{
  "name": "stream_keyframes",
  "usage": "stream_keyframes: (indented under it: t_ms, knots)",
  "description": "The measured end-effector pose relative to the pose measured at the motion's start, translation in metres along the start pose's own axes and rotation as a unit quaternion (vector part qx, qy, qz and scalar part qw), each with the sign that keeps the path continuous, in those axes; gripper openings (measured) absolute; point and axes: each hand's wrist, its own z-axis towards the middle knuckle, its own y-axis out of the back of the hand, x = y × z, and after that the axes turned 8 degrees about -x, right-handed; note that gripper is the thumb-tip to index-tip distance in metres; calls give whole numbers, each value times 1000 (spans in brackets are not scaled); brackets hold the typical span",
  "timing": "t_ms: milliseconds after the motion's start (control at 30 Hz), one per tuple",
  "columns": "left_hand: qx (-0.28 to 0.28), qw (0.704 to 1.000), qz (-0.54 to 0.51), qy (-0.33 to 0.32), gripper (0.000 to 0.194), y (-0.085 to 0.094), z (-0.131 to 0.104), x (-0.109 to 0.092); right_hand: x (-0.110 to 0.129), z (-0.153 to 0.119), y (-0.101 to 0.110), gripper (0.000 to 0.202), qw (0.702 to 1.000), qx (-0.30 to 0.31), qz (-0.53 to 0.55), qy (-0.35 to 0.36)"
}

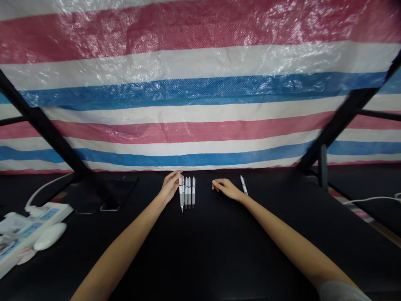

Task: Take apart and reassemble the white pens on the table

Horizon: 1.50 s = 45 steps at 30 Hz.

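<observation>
Left hand (171, 185) pinched the top of the leftmost slim white-and-grey plastic pen (181, 196) in a row of four on the black table (200, 251), long axes pointing away; right hand (226, 188) rested loosely curled, empty, just left of a lone white pen (243, 184).

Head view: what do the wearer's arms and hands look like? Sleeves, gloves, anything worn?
Both forearms are bare, with no gloves, watch, rings or bands visible on the left hand or right hand. The only clothing showing is a light grey sleeve edge on the right upper arm, at the bottom of the frame.
</observation>
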Motion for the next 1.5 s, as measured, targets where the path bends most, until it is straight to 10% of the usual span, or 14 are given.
stream_keyframes:
  t_ms: [1500]
  knots:
    - [-35, 999, 3, -15, 32, 4, 7, 5, -1, 1, -1, 58, 1000, -4, -7, -5]
